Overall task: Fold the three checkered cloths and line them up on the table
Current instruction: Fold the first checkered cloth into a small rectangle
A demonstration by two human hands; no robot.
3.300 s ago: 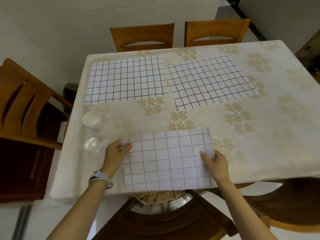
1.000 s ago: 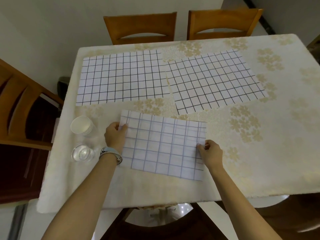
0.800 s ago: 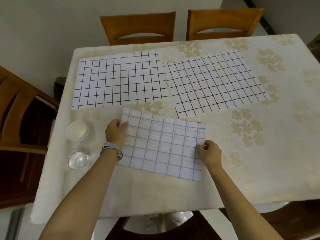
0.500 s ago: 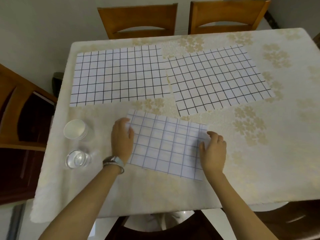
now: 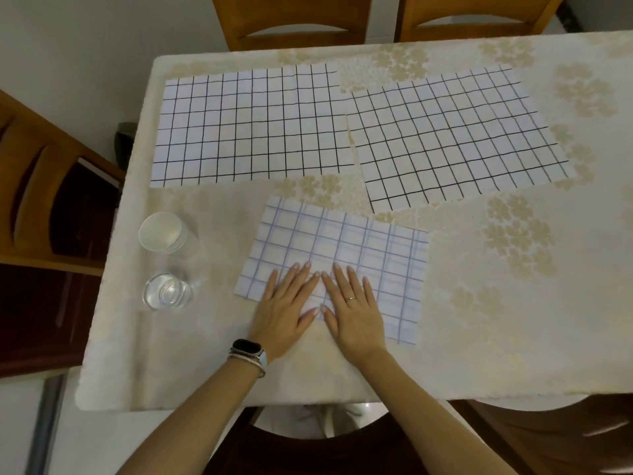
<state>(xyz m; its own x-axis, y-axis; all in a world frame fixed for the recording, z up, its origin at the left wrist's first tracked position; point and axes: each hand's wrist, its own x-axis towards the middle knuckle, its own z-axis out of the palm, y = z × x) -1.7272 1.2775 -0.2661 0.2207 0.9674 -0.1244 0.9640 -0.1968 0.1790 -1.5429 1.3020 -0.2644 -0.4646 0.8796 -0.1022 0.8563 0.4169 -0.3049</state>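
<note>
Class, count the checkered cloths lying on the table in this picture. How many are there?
3. One far-left cloth, one far-right cloth, and one near cloth under both flat hands. None seems hidden.

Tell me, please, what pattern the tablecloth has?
Pale cream tablecloth with beige flower clusters, seen in the head view.

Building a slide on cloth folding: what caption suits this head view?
Both hands, left and right, press flat on the folded checkered cloth; two unfolded checkered cloths lie beyond.
</note>
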